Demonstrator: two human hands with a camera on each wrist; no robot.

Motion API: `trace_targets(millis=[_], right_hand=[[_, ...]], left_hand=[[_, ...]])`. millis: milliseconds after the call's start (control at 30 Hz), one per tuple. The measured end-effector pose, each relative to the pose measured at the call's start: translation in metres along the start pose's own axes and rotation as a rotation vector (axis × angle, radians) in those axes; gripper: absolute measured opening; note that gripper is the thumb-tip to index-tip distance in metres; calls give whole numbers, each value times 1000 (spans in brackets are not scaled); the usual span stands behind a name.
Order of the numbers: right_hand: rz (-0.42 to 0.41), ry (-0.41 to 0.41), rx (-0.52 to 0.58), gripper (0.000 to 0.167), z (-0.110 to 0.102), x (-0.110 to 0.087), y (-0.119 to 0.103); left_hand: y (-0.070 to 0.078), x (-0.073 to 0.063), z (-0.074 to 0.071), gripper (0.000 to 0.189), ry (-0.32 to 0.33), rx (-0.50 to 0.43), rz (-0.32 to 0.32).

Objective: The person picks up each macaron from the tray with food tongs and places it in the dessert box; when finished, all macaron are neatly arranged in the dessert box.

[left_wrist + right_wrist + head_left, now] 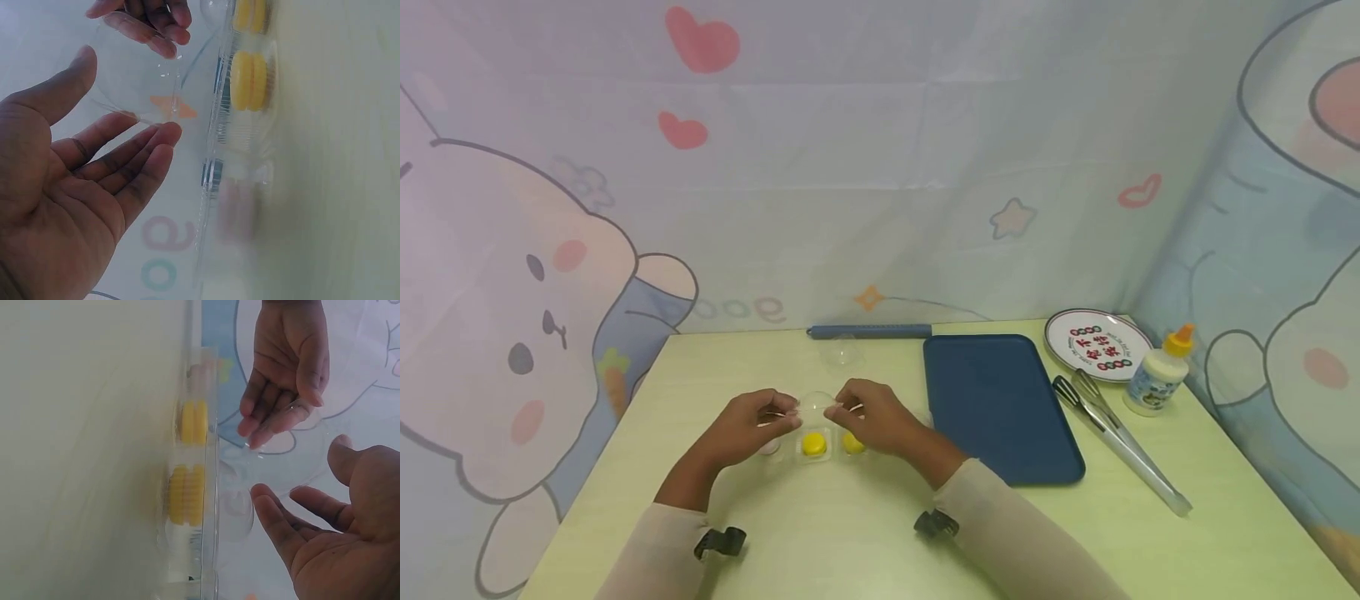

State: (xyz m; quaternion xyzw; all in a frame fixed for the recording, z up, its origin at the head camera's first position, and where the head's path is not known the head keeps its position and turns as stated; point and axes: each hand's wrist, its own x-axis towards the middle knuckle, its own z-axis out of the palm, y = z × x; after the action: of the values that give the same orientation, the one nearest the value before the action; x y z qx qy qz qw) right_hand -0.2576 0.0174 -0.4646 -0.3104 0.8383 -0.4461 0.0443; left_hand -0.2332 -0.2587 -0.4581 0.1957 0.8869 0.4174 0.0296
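My left hand [751, 429] and right hand [874, 417] hold a clear plastic dome lid [817, 405] between them, each pinching one side of its rim. The lid is up over clear plastic macaron boxes on the table. One yellow macaron [814, 443] sits in the box just below the lid, and a second yellow macaron [853, 442] lies beside it, partly hidden by my right hand. Near my left fingers is a pale pink macaron [237, 211]. In the right wrist view, the yellow macarons [194, 422] stand in a row inside clear walls.
Behind the hands lie another clear dome [842, 352] and a blue-grey bar [870, 332]. A dark blue tray [1000, 408] is on the right. Beyond it are a printed plate [1101, 342], metal tongs [1123, 450] and a white bottle with an orange cap [1159, 375].
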Motion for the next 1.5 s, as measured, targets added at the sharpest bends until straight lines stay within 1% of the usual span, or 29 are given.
trace_targets(millis=[67, 133, 300, 400, 567, 700, 833, 933, 1000, 1067, 1200, 1300, 1500], right_hand=[[-18, -6, 12, 24, 2, -1, -1], [-12, -7, 22, 26, 4, -1, -4], [33, -10, 31, 35, 11, -1, -9], [36, -18, 10, 42, 15, -1, -8], [22, -24, -80, 47, 17, -1, -8], [38, -23, -149, 47, 19, -5, -7], [51, -9, -198, 46, 23, -8, -6], [51, -2, -257, 46, 25, -9, -5], [51, -1, -290, 47, 27, -9, -4], [51, 2, -315, 47, 28, -8, -4], [56, 3, -323, 47, 28, -7, -6], [64, -3, -329, 48, 29, -8, -6], [73, -7, -333, 48, 31, -11, -6]], left_hand=[[0, -2, -2, 31, -4, -20, 16], [-1, -3, -3, 33, -12, -41, 20], [-3, -8, -5, 49, -30, -40, -24], [-4, -11, -4, 58, -29, -34, -56], [-3, -14, -2, 69, 1, -13, -71], [-7, -15, 3, 64, 31, 63, -47], [-11, -18, 10, 57, 63, 127, 22], [-12, -20, 13, 55, 78, 141, 62], [-14, -21, 15, 55, 85, 153, 76], [-15, -21, 16, 54, 91, 164, 84], [-17, -19, 17, 53, 102, 204, 102], [-18, -19, 17, 53, 102, 211, 95], [-20, -19, 18, 55, 78, 188, 69]])
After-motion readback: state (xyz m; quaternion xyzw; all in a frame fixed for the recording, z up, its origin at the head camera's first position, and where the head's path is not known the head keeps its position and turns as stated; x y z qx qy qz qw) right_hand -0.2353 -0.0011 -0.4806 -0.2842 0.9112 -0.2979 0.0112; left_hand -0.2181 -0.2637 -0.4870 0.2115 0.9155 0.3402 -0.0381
